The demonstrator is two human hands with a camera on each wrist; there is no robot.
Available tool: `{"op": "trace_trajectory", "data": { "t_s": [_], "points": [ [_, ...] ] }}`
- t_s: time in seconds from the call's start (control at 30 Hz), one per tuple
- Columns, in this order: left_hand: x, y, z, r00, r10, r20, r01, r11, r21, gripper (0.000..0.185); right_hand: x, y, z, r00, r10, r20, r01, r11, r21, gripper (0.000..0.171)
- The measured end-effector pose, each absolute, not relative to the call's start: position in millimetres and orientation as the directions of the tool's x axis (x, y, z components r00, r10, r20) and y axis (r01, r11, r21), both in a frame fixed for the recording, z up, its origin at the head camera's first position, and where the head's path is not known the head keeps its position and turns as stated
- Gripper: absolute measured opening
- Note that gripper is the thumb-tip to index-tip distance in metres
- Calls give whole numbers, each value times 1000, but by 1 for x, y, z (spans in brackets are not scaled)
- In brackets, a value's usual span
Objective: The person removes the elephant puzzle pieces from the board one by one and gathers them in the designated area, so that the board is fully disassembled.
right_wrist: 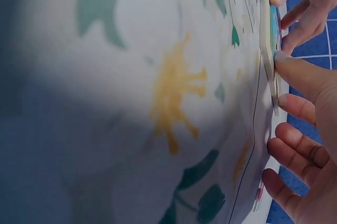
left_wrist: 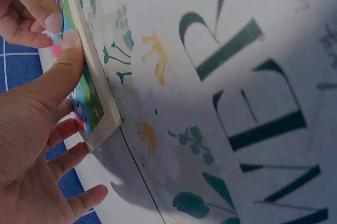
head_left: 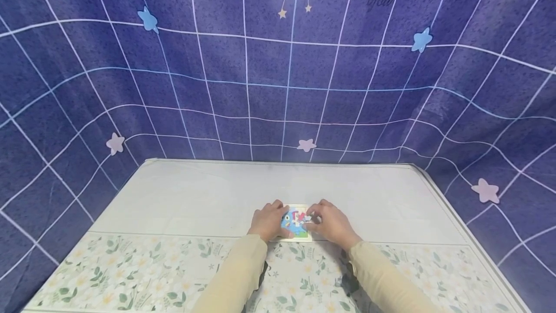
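Observation:
A small square puzzle board [head_left: 297, 224] with a colourful blue and green picture lies flat on the table, near the middle. My left hand [head_left: 278, 216] rests on its left side. In the left wrist view its thumb [left_wrist: 67, 50] presses straight down on the picture of the board [left_wrist: 100, 109], and the other fingers hang spread past the board's edge. My right hand [head_left: 313, 220] rests on the right side. Its thumb [right_wrist: 295, 69] presses on the board [right_wrist: 266, 40], and its other fingers are spread and loose beside the edge. Loose pieces, if any, are hidden under the fingers.
The table [head_left: 195, 197] has a white cloth with a floral strip [head_left: 130, 269] along the near edge. A blue grid-patterned backdrop [head_left: 269, 76] with stars closes in the far side and both flanks.

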State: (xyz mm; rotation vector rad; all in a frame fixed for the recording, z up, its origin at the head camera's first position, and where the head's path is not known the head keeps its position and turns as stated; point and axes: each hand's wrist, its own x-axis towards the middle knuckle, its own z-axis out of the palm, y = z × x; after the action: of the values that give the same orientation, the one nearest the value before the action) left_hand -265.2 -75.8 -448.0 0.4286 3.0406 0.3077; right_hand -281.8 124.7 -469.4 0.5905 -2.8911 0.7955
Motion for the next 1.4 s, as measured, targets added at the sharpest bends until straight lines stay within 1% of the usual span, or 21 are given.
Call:
{"op": "trace_trajectory", "data": {
  "t_s": [0.1,0.33,0.53,0.6,0.8,1.1,1.4],
  "points": [
    [-264,-76,-447,-958,284,-23,273,939,211,80,-282,125,-469,-924,-333,185,-381,794,-473,25],
    [-264,-75,-445,-957,288,-30,276,940,201,80,-282,123,-466,-922,-346,176,-387,787,-481,21],
    [-264,-75,-446,-959,282,-39,268,940,209,81,-283,123,-465,-930,-330,164,-368,803,-469,36],
    [-264,-75,-444,-959,280,-42,265,940,214,81,-284,124,-465,-933,-321,161,-358,808,-469,38],
    [-264,-76,-444,-961,271,-54,253,943,217,81,-284,125,-461,-932,-332,146,-361,815,-452,29],
    [-263,-75,-445,-964,262,-53,245,945,218,81,-286,126,-461,-926,-353,134,-373,800,-470,24],
    [-263,-75,-444,-963,265,-46,250,945,210,82,-288,129,-460,-912,-384,146,-406,795,-451,27]
  ]
}}
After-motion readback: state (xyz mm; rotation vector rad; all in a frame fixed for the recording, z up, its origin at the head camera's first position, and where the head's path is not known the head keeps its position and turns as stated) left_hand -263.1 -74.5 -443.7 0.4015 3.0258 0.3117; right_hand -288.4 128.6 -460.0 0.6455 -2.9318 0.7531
